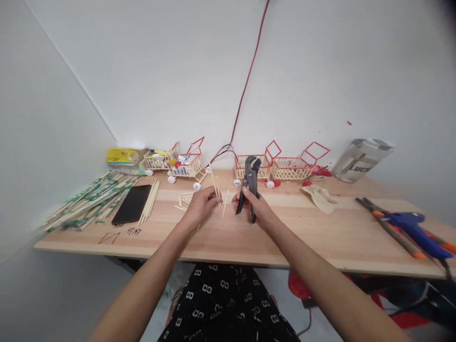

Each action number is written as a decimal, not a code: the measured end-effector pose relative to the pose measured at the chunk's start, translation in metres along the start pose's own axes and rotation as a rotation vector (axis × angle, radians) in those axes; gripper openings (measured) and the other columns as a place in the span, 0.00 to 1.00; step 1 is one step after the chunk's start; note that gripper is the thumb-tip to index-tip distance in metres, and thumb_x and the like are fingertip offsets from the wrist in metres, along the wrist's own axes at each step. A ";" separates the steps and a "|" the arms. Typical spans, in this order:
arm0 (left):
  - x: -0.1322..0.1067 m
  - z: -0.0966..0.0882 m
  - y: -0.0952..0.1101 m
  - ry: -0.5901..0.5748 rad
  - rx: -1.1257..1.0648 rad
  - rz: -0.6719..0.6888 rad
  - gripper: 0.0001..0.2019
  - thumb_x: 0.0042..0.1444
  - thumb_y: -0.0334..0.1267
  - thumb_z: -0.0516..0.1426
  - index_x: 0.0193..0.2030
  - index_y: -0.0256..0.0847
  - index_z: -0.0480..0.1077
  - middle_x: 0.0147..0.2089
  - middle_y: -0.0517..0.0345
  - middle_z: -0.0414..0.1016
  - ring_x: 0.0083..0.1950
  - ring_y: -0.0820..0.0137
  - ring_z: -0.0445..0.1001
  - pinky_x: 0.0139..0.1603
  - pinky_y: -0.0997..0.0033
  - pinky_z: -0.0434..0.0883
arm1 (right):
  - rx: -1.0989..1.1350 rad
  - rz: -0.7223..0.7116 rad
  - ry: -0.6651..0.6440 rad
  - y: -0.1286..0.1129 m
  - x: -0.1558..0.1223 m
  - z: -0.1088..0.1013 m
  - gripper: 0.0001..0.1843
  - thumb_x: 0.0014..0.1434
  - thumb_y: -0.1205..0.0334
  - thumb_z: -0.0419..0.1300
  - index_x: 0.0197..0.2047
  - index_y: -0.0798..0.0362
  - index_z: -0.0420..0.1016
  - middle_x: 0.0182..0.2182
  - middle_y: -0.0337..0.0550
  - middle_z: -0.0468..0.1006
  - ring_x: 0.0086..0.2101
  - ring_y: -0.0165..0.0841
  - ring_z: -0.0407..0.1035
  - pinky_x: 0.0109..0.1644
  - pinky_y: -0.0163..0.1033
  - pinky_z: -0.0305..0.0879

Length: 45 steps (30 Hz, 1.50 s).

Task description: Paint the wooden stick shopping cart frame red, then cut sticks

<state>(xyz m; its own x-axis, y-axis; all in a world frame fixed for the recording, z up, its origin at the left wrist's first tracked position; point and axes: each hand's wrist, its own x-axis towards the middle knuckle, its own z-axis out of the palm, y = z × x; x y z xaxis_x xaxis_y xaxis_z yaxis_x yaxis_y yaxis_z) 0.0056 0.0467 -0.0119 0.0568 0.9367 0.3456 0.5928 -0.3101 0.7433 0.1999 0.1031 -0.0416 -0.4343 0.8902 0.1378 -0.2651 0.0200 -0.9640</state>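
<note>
A wooden table (313,247) runs from its front edge, nearest the body, back to a white wall, with working room stretching from the right hand (259,203) toward a blue glue gun (409,228) at far right. Near the middle, that hand's fingers wrap the handles of a black cutter (251,179), its long axis nearly upright, jaws pointing up. The left hand (202,205) pinches thin sticks (214,183) leaning up and left. Small carts (288,169) line the back, behind the cutter; a phone (131,204) lies at left.
</note>
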 end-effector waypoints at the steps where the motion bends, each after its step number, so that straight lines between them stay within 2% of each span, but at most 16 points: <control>1: 0.000 0.000 -0.001 0.011 -0.010 0.005 0.03 0.53 0.32 0.57 0.31 0.37 0.71 0.30 0.60 0.72 0.35 0.70 0.69 0.38 0.74 0.62 | -0.007 -0.004 -0.001 0.000 0.000 -0.001 0.26 0.51 0.36 0.63 0.30 0.54 0.73 0.30 0.43 0.77 0.28 0.30 0.71 0.34 0.36 0.71; 6: 0.000 0.003 -0.001 0.038 -0.071 0.020 0.04 0.53 0.33 0.56 0.29 0.37 0.71 0.27 0.61 0.70 0.33 0.70 0.67 0.36 0.73 0.61 | -0.050 -0.020 -0.004 0.003 0.001 -0.003 0.26 0.52 0.36 0.62 0.31 0.54 0.73 0.29 0.43 0.76 0.29 0.31 0.71 0.35 0.37 0.71; 13: 0.001 0.004 0.000 0.059 -0.252 -0.072 0.03 0.49 0.34 0.60 0.28 0.36 0.73 0.27 0.60 0.73 0.31 0.71 0.70 0.35 0.73 0.65 | -0.138 -0.047 0.011 0.006 0.002 -0.004 0.25 0.54 0.37 0.61 0.30 0.54 0.72 0.26 0.42 0.75 0.28 0.31 0.70 0.34 0.37 0.70; 20: 0.007 0.002 0.004 0.047 -0.809 -0.269 0.14 0.41 0.37 0.69 0.33 0.32 0.74 0.32 0.52 0.79 0.34 0.68 0.77 0.39 0.69 0.75 | -0.258 -0.055 0.035 0.006 0.001 -0.004 0.23 0.50 0.40 0.64 0.30 0.55 0.73 0.20 0.40 0.72 0.23 0.31 0.68 0.26 0.35 0.66; 22: 0.009 0.000 0.010 0.050 -0.919 -0.333 0.14 0.42 0.35 0.70 0.34 0.31 0.74 0.32 0.51 0.80 0.34 0.70 0.78 0.39 0.71 0.76 | -0.283 -0.065 0.020 0.005 -0.002 -0.003 0.23 0.50 0.41 0.64 0.31 0.55 0.73 0.20 0.40 0.72 0.23 0.31 0.67 0.25 0.34 0.64; 25: 0.012 -0.003 0.020 0.031 -1.016 -0.424 0.07 0.48 0.28 0.66 0.33 0.30 0.74 0.33 0.51 0.80 0.33 0.72 0.78 0.39 0.74 0.77 | -0.310 -0.090 -0.011 0.001 -0.008 0.000 0.22 0.52 0.41 0.63 0.32 0.54 0.74 0.21 0.40 0.73 0.25 0.32 0.68 0.25 0.34 0.64; 28: 0.015 -0.003 0.026 0.006 -1.075 -0.487 0.02 0.54 0.23 0.61 0.32 0.29 0.73 0.32 0.52 0.79 0.32 0.75 0.78 0.38 0.76 0.77 | -0.317 -0.132 -0.039 -0.004 -0.011 0.003 0.20 0.53 0.42 0.63 0.34 0.52 0.73 0.24 0.39 0.73 0.28 0.32 0.69 0.30 0.35 0.67; 35: 0.018 -0.001 0.036 0.007 -1.138 -0.546 0.08 0.58 0.19 0.56 0.30 0.30 0.73 0.32 0.52 0.79 0.34 0.74 0.79 0.39 0.77 0.78 | -0.306 -0.212 -0.079 -0.011 -0.012 0.003 0.17 0.55 0.45 0.62 0.35 0.52 0.71 0.28 0.40 0.73 0.33 0.34 0.69 0.41 0.41 0.69; 40: 0.019 0.001 0.037 -0.006 -1.121 -0.545 0.08 0.58 0.20 0.56 0.30 0.30 0.73 0.32 0.53 0.79 0.34 0.75 0.79 0.42 0.77 0.77 | -0.386 -0.197 -0.052 -0.012 -0.013 0.001 0.17 0.56 0.47 0.63 0.34 0.54 0.72 0.27 0.41 0.75 0.31 0.34 0.70 0.41 0.40 0.68; 45: 0.020 0.002 0.033 -0.006 -1.064 -0.511 0.05 0.56 0.22 0.59 0.31 0.30 0.73 0.33 0.51 0.79 0.35 0.74 0.79 0.42 0.75 0.77 | -0.412 -0.178 -0.046 -0.010 -0.011 0.000 0.20 0.56 0.45 0.61 0.28 0.54 0.72 0.25 0.43 0.75 0.29 0.33 0.69 0.37 0.39 0.67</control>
<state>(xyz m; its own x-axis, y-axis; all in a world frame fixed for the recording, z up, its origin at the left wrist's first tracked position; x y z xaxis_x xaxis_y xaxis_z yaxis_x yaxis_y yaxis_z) 0.0278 0.0558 0.0180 0.0121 0.9912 -0.1314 -0.4202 0.1243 0.8989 0.2070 0.0930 -0.0336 -0.4534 0.8356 0.3104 0.0217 0.3585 -0.9333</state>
